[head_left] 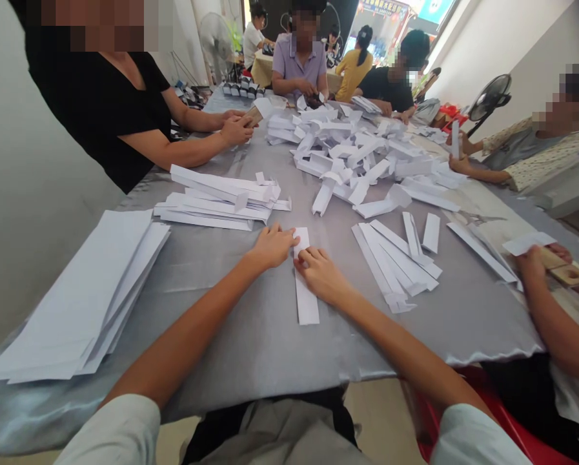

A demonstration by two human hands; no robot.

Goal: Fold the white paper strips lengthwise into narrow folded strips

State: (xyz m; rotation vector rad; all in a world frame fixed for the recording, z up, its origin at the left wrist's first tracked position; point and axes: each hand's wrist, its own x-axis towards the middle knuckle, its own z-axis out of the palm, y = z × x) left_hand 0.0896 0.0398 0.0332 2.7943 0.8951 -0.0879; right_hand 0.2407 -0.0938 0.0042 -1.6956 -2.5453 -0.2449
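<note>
A long folded white paper strip (pixel 306 303) lies on the grey tablecloth (pixel 250 323) straight in front of me. My left hand (pixel 272 245) presses on the strip's far end from the left, fingers curled onto it. My right hand (pixel 321 271) lies over the strip's middle, fingers bent and pinching its edge. Both hands touch the same strip.
A stack of flat white sheets (pixel 86 297) lies at my left. Folded strips (pixel 221 197) are stacked beyond it, more strips (pixel 396 258) to my right, and a big loose heap (pixel 361 155) mid-table. Several other people sit around the table; one person's hand (pixel 531 261) holds a wooden block at the right.
</note>
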